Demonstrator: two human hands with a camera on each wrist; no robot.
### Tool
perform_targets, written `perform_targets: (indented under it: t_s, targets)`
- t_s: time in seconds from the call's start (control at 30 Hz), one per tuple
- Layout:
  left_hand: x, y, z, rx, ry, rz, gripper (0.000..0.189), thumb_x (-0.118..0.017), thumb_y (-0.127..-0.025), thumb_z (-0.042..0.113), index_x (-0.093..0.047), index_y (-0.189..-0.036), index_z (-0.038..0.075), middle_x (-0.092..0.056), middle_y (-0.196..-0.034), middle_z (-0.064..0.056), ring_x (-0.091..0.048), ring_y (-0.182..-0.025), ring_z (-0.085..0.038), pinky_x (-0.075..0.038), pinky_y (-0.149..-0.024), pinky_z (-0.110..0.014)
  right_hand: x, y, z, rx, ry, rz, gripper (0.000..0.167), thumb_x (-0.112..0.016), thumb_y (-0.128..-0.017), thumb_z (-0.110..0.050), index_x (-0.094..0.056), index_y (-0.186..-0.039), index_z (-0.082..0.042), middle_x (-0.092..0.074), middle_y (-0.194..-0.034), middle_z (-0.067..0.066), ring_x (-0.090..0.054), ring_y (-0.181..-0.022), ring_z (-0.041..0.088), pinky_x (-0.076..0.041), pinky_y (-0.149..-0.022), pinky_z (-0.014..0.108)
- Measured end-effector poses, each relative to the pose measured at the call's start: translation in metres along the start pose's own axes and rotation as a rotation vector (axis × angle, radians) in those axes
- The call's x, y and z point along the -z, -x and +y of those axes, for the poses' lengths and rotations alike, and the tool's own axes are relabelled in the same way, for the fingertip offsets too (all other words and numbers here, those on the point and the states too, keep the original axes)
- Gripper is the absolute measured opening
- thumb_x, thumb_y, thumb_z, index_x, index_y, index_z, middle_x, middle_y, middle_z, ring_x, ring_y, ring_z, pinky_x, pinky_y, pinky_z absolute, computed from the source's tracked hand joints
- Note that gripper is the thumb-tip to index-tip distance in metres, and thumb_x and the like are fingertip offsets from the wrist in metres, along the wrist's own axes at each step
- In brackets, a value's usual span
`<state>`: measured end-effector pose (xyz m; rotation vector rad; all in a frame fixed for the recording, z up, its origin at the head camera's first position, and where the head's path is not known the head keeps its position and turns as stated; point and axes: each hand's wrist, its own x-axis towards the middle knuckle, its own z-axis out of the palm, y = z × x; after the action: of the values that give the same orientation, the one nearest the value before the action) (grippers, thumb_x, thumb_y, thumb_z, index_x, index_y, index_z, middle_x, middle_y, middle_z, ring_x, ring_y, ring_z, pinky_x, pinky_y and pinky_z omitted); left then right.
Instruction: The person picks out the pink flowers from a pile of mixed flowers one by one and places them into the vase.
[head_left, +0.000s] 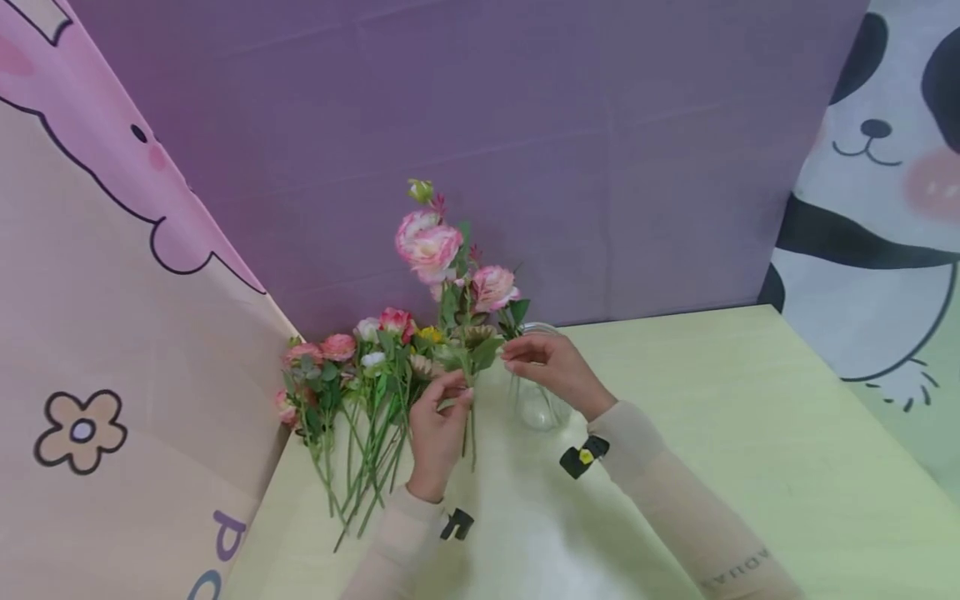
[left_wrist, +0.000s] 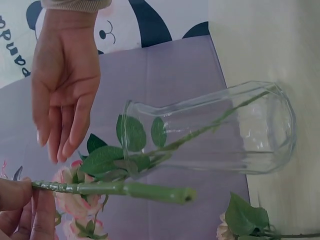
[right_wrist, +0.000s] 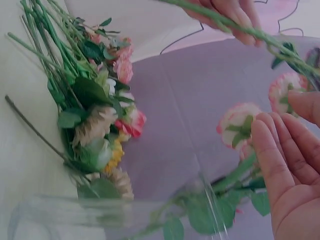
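Because its stem is thin and its head heavy with blooms, the flower (left_wrist: 155, 191) is best held as you hold it, well up the stem and near the leaves: your left hand (head_left: 437, 431) pinches it between thumb and fingers, just to the left of the vase (head_left: 540, 408). Its cut end hangs free, outside the glass; the low end left bare presumably makes it easier to guide. Your right hand (head_left: 557, 367) has hold of nothing; its fingers are extended and slightly parted near the leaves, perhaps ready to steady them.

The vase stands upright on the counter (head_left: 750, 433), and a single stem (left_wrist: 215, 125) leans inside it, with its leaves (left_wrist: 102, 160) crowding the mouth. These leaves, and your right hand in front of the rim, are the likeliest obstructions. Which pink blooms belong to which stem you cannot tell for certain.

Farther left lies a pile of loose flowers (right_wrist: 92, 125), blooms toward the purple cloth (head_left: 675, 208) and stems toward you, an arrangement that probably suits picking by the stem.
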<state>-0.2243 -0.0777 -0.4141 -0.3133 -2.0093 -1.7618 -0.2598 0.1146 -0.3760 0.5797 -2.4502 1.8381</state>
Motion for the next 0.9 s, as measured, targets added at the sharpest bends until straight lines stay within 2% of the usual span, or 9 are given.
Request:
perform_targets:
  t_s: [0.13,0.23,0.37,0.47,0.53,0.7,0.77,0.9]
  targets:
    - [-0.008,0.004,0.006,-0.013,-0.002,-0.016,0.025,-0.067,-0.083,-0.005,-0.065,-0.107,-0.005,-0.066,-0.100,-0.019,-0.064,-0.086,-0.028,-0.055,-0.067,-0.023,-0.009,0.002,-0.003,0.006,-0.029,-0.014,0.032,-0.065,-0.089,-0.011,-0.061,-0.118,0.002,-0.065,-0.113,0.016,-0.062,-0.098,0.022,-0.053,-0.085,0.032]
    - [-0.012,0.008,0.018,-0.050,-0.018,-0.029,0.023,-0.066,-0.083,-0.007,-0.064,-0.106,-0.008,-0.065,-0.100,-0.022,-0.064,-0.085,-0.032,-0.055,-0.067,-0.025,-0.014,0.004,-0.007,0.008,-0.065,0.010,0.032,-0.066,-0.088,-0.014,-0.062,-0.117,0.000,-0.064,-0.115,0.015,-0.062,-0.102,0.024,-0.053,-0.086,0.035]
    - [-0.017,0.012,0.035,-0.104,-0.059,-0.026,0.021,-0.066,-0.082,-0.007,-0.064,-0.103,-0.010,-0.065,-0.097,-0.022,-0.065,-0.081,-0.032,-0.056,-0.065,-0.025,-0.019,0.007,-0.011,0.019,-0.098,0.058,0.032,-0.068,-0.088,-0.015,-0.063,-0.116,-0.001,-0.065,-0.115,0.015,-0.062,-0.104,0.026,-0.052,-0.088,0.037]
    - [-0.021,0.014,0.036,-0.149,-0.087,-0.013,0.020,-0.067,-0.081,-0.008,-0.066,-0.101,-0.009,-0.066,-0.095,-0.020,-0.065,-0.079,-0.032,-0.057,-0.063,-0.027,-0.022,0.010,-0.011,0.019,-0.085,0.087,0.033,-0.068,-0.087,-0.013,-0.062,-0.117,0.000,-0.065,-0.112,0.016,-0.062,-0.102,0.026,-0.052,-0.087,0.038]
    - [-0.024,0.015,0.034,-0.173,-0.094,-0.005,0.020,-0.067,-0.080,-0.009,-0.067,-0.100,-0.007,-0.066,-0.093,-0.019,-0.066,-0.079,-0.031,-0.057,-0.063,-0.029,-0.023,0.012,-0.011,0.018,-0.072,0.102,0.034,-0.068,-0.087,-0.013,-0.062,-0.117,0.002,-0.066,-0.110,0.016,-0.062,-0.101,0.027,-0.052,-0.087,0.038]
    - [-0.032,0.014,0.004,-0.245,-0.097,0.011,0.020,-0.069,-0.081,-0.005,-0.070,-0.101,-0.002,-0.068,-0.093,-0.014,-0.066,-0.079,-0.026,-0.057,-0.063,-0.026,-0.024,0.014,-0.010,0.028,-0.067,0.146,0.031,-0.070,-0.085,-0.010,-0.064,-0.112,0.004,-0.067,-0.105,0.018,-0.063,-0.098,0.028,-0.051,-0.089,0.041]
    - [-0.035,0.014,-0.007,-0.254,-0.094,0.013,0.020,-0.070,-0.081,-0.002,-0.071,-0.101,-0.001,-0.068,-0.093,-0.013,-0.067,-0.079,-0.024,-0.057,-0.063,-0.023,-0.024,0.015,-0.009,0.037,-0.076,0.168,0.029,-0.071,-0.084,-0.009,-0.065,-0.109,0.004,-0.067,-0.104,0.018,-0.064,-0.097,0.027,-0.051,-0.089,0.041]
    - [-0.037,0.014,-0.007,-0.215,-0.073,0.005,0.019,-0.070,-0.080,-0.003,-0.072,-0.099,-0.002,-0.069,-0.094,-0.014,-0.067,-0.079,-0.026,-0.057,-0.064,-0.026,-0.025,0.018,-0.006,0.058,-0.072,0.213,0.026,-0.071,-0.083,-0.007,-0.066,-0.105,0.004,-0.067,-0.104,0.018,-0.065,-0.094,0.027,-0.052,-0.089,0.040]
